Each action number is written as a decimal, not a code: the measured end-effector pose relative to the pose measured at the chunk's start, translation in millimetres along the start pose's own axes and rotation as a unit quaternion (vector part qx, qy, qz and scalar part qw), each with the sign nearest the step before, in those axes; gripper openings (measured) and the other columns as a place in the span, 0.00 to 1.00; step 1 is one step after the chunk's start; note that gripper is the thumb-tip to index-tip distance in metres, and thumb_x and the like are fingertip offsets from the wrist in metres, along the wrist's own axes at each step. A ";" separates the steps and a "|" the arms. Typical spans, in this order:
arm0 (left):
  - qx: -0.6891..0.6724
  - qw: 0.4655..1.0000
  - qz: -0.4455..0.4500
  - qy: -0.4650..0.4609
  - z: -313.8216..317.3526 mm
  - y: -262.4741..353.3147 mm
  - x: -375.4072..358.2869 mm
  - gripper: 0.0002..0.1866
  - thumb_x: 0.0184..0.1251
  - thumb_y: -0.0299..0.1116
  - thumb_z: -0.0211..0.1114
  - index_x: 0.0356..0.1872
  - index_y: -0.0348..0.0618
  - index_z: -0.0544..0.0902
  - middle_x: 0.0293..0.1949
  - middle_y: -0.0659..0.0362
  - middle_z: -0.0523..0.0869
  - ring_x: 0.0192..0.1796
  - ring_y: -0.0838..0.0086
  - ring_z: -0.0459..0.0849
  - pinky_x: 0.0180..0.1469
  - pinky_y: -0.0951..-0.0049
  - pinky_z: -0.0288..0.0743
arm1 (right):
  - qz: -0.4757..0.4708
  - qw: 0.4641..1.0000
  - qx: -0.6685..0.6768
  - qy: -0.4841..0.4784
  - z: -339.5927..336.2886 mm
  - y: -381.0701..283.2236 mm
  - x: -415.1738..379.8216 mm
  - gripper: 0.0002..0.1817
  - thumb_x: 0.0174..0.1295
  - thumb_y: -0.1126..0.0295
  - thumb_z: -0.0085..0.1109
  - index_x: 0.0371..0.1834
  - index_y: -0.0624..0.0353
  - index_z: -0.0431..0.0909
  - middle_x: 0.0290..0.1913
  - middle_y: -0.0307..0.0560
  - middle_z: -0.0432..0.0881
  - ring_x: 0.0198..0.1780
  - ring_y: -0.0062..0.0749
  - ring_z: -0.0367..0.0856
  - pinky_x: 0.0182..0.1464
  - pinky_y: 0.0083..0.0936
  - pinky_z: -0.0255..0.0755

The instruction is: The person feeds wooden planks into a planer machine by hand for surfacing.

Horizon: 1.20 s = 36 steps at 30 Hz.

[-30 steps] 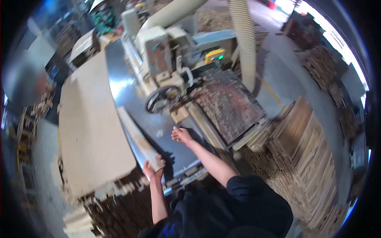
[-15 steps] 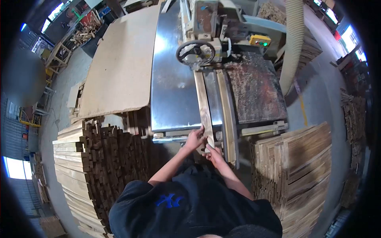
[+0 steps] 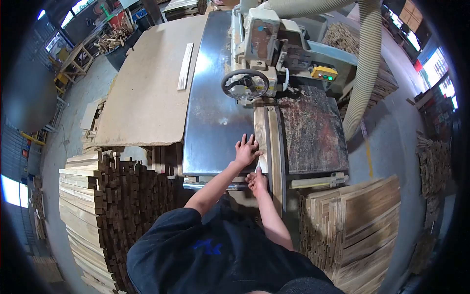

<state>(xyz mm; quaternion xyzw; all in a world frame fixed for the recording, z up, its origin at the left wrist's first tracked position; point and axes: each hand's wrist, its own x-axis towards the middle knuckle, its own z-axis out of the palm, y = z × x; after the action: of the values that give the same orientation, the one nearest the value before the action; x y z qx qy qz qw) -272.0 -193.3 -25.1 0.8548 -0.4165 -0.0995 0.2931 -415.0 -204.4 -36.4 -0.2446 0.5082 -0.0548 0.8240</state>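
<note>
A narrow wooden board lies lengthwise on the shiny metal machine table, its far end under the machine head with the handwheel. Spread fingers of my left hand rest against the board's left side, near its close end. My right hand is at that close end, fingers curled under and thumb up against it. Just right of the board runs a long wooden guide strip, parallel to it.
Stacked boards stand at left and right. A plywood sheet adjoins the machine table, with a pale strip on it. A ribbed hose and yellow control box are at right.
Both hands have moved forward with the board, which has gone further under the machine head. My left fingers have spread. A pale strip now shows on the plywood sheet.
</note>
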 end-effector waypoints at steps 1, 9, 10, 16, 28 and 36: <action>-0.004 1.000 -0.005 0.001 -2.4 -5.1 9.4 0.26 0.51 0.58 0.67 0.44 0.51 0.84 0.73 0.51 0.59 0.75 0.46 0.46 0.68 0.39 0.44 | 0.014 1.000 0.013 0.015 9.7 -9.3 2.2 0.27 0.69 0.43 0.45 0.31 0.58 0.74 0.21 0.39 0.79 0.21 0.28 0.79 0.17 0.16 0.54; 0.011 0.997 0.065 -0.039 -44.5 -59.0 72.7 0.29 0.49 0.65 0.64 0.52 0.67 0.84 0.73 0.39 0.48 0.76 0.44 0.42 0.70 0.42 0.40 | -0.042 0.995 -0.038 0.087 40.1 -37.9 41.0 0.28 0.65 0.41 0.50 0.30 0.59 0.74 0.22 0.42 0.79 0.21 0.31 0.81 0.15 0.17 0.58; 0.018 0.998 0.055 -0.017 -57.4 -81.5 82.1 0.30 0.48 0.63 0.66 0.53 0.67 0.83 0.73 0.38 0.47 0.75 0.43 0.42 0.70 0.42 0.41 | -0.036 0.994 -0.048 0.087 42.7 -42.6 46.0 0.28 0.65 0.41 0.49 0.30 0.58 0.74 0.22 0.41 0.79 0.21 0.30 0.81 0.15 0.17 0.59; 0.114 0.942 -0.158 0.273 -174.0 -230.2 139.8 0.31 0.43 0.52 0.75 0.52 0.57 0.83 0.71 0.37 0.53 0.73 0.41 0.50 0.68 0.43 0.50 | -0.009 0.994 -0.071 0.087 59.7 -76.9 68.5 0.27 0.64 0.39 0.50 0.29 0.53 0.75 0.22 0.36 0.78 0.23 0.27 0.80 0.18 0.16 0.61; -0.832 0.494 -0.241 0.079 -223.0 -243.5 10.6 0.31 0.73 0.51 0.32 0.52 0.33 0.73 0.36 0.49 0.83 0.32 0.64 0.83 0.34 0.64 0.80 | -0.073 0.983 0.050 -0.163 102.5 -118.8 103.4 0.23 0.64 0.44 0.54 0.44 0.54 0.76 0.42 0.39 0.81 0.42 0.25 0.78 0.35 0.16 0.69; -0.335 0.925 -0.179 -0.019 -132.0 -114.2 -105.4 0.26 0.67 0.47 0.58 0.66 0.56 0.71 0.40 0.59 0.77 0.50 0.70 0.75 0.49 0.70 0.71 | 0.020 0.934 -0.168 -0.315 106.2 -10.8 -10.8 0.24 0.70 0.50 0.48 0.55 0.58 0.71 0.45 0.44 0.81 0.42 0.28 0.81 0.36 0.19 0.73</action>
<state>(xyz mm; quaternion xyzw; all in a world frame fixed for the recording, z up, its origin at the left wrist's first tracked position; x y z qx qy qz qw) -209.4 -1.9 7.1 0.7646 -0.2048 -0.3005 0.5321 -326.7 -173.3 16.0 -0.3743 0.2290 0.1279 0.8894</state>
